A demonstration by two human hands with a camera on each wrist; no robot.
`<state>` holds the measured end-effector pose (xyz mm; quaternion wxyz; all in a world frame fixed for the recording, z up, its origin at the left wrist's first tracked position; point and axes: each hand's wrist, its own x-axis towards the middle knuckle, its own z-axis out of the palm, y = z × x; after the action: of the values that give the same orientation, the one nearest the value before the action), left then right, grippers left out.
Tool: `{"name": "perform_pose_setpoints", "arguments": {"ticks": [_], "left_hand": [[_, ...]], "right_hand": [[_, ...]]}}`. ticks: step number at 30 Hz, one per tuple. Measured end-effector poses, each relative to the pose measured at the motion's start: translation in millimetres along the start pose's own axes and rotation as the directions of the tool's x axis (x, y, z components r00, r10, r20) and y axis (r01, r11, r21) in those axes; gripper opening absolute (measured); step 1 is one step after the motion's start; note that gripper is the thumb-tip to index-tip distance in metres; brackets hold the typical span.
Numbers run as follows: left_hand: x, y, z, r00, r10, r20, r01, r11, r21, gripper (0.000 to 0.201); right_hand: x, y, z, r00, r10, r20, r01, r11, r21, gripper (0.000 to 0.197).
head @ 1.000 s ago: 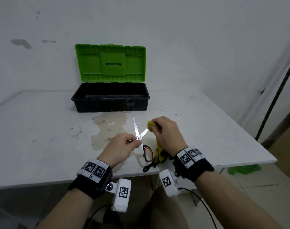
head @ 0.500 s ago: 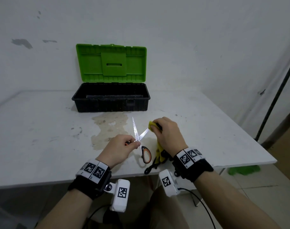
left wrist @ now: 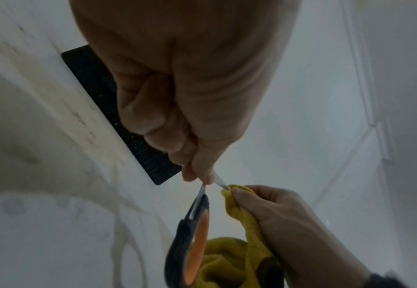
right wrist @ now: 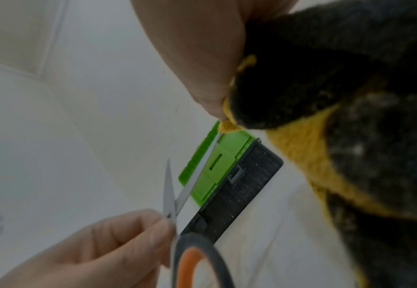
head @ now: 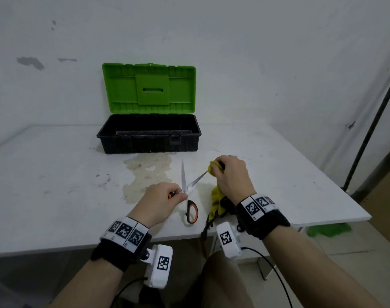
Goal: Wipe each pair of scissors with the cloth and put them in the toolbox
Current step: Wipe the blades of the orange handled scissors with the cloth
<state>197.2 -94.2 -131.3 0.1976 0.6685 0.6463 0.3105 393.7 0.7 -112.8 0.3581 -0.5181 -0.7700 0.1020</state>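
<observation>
My left hand (head: 167,197) pinches a pair of scissors (head: 190,205) with black-and-orange handles near the pivot, above the table. Its blades are spread in a V. My right hand (head: 228,174) grips a yellow-and-black cloth (head: 217,196) and pinches it around the tip of the right-hand blade (head: 198,178). The cloth's tail hangs under that wrist. The toolbox (head: 148,138) is black with a green lid (head: 148,87) standing open, behind my hands against the wall; what I see of its inside looks bare. In the right wrist view, cloth (right wrist: 301,148) wraps the blade tip (right wrist: 202,165).
The white table (head: 45,185) has a brownish stain (head: 147,174) between the toolbox and my hands. Its right edge runs diagonally; a dark pole (head: 372,121) and something green (head: 327,230) on the floor lie beyond it.
My right hand has slid the cloth outward along the right blade toward its tip. The left hand keeps its hold on the scissors.
</observation>
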Motion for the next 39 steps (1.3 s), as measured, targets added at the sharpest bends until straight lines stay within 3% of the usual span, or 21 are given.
{"name": "perform_pose_setpoints", "arguments": {"ticks": [3, 8, 14, 18, 21, 25, 29, 34, 39], "left_hand": [[1.4, -2.2, -0.9, 0.999, -0.040, -0.005, 0.039, 0.996, -0.075, 0.026], [4.7, -2.5, 1.3, 0.998, -0.051, 0.041, 0.057, 0.984, -0.170, 0.028], [-0.5, -4.0, -0.9, 0.995, -0.048, 0.082, 0.061, 0.986, -0.158, 0.030], [-1.1, -1.4, -3.9, 0.989, -0.086, 0.116, 0.117, 0.950, -0.290, 0.028], [1.2, -2.2, -4.5, 0.975, -0.155, 0.158, 0.205, 0.902, -0.380, 0.026], [4.3, -5.3, -1.9, 0.954, -0.229, 0.194, 0.286, 0.889, -0.358, 0.014], [4.6, -3.5, -2.7, 0.964, -0.207, 0.164, 0.260, 0.858, -0.442, 0.007], [6.4, -3.1, -5.2, 0.959, -0.212, 0.186, 0.282, 0.746, -0.604, 0.012], [9.0, -5.8, -7.6, 0.948, -0.211, 0.237, 0.317, 0.603, -0.732, 0.023]], "right_hand": [[-5.9, -7.2, -8.9, 0.996, -0.071, -0.049, 0.074, 0.994, 0.075, 0.015], [-28.1, -25.6, 3.3, 0.956, -0.252, 0.148, 0.243, 0.967, 0.078, 0.013], [-6.1, -1.7, 1.5, 0.998, -0.022, 0.054, 0.020, 0.999, 0.031, 0.015], [3.7, 10.9, -11.5, 0.994, 0.104, -0.016, -0.102, 0.989, 0.107, 0.013], [-3.0, 5.0, -18.6, 0.995, 0.087, -0.055, -0.074, 0.974, 0.213, 0.010], [-14.3, -9.2, -19.7, 0.998, -0.031, 0.056, 0.016, 0.966, 0.259, 0.007], [-17.4, -17.4, -17.9, 0.984, -0.107, 0.146, 0.074, 0.974, 0.216, 0.007], [-19.6, -24.9, -12.2, 0.956, -0.195, 0.221, 0.159, 0.973, 0.170, 0.013], [-20.9, -28.9, -8.1, 0.959, -0.192, 0.210, 0.158, 0.973, 0.169, 0.008]]}}
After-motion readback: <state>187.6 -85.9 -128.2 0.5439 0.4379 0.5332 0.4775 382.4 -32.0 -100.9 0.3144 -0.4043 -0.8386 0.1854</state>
